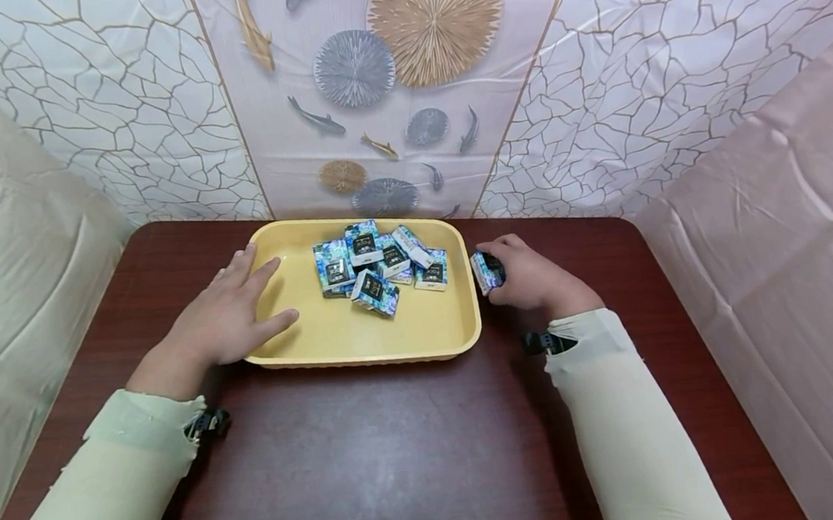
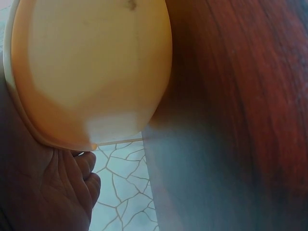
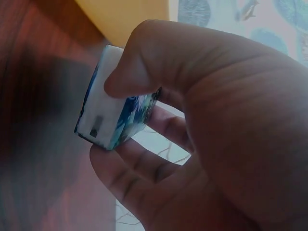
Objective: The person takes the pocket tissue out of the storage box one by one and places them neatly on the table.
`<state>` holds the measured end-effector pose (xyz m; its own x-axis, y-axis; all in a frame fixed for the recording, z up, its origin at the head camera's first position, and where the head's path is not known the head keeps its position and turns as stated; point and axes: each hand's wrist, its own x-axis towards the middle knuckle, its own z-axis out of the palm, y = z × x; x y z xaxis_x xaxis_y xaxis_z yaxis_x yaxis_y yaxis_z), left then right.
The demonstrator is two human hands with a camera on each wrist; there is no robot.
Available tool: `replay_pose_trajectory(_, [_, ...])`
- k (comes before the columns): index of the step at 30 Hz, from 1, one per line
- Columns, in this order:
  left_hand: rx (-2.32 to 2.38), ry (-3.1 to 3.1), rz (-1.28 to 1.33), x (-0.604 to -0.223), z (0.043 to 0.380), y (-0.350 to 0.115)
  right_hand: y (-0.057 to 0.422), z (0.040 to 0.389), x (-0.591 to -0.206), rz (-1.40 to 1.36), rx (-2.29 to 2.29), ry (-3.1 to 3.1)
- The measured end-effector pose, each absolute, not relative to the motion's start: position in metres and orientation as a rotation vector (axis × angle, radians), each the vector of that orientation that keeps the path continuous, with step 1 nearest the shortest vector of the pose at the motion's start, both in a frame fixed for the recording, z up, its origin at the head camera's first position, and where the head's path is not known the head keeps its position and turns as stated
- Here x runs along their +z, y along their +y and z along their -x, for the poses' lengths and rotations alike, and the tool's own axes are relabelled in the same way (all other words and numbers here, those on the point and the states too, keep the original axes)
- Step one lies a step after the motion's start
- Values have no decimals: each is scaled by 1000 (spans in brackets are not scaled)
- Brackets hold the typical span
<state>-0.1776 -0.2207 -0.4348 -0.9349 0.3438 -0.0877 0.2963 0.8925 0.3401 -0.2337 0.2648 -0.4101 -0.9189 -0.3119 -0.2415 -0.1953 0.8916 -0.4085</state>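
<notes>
A shallow yellow tray [image 1: 303, 338] stands on the dark table with several small blue-patterned boxes [image 1: 374, 293] heaped in its middle and right part. My left hand [image 1: 229, 311] rests at the tray's left rim, fingers spread and thumb reaching over the inside; the left wrist view shows the tray's outer side [image 2: 96, 72] beside the palm. Just outside the right rim, my right hand [image 1: 531, 274] pinches one more small box [image 1: 487, 271] between thumb and fingers. In the right wrist view the thumb presses on this box's white side [image 3: 103, 106].
The reddish-brown table [image 1: 374, 448] extends in front of the tray. Behind it stands a patterned wall covering [image 1: 406, 152], with pale draped sheets [image 1: 772, 200] at both sides. A small black device [image 1: 206, 424] is strapped at each wrist.
</notes>
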Motion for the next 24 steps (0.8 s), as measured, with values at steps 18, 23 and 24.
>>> replay_pose_trajectory(18, [487, 2911, -482, -439, 180, -222, 261, 243, -434, 318, -479, 2716])
replay_pose_trajectory(23, [484, 2908, -478, -438, 180, -222, 261, 244, -436, 319, -483, 2720])
replay_pose_trajectory(24, [481, 2908, -478, -437, 180, -222, 261, 244, -437, 323, -483, 2721])
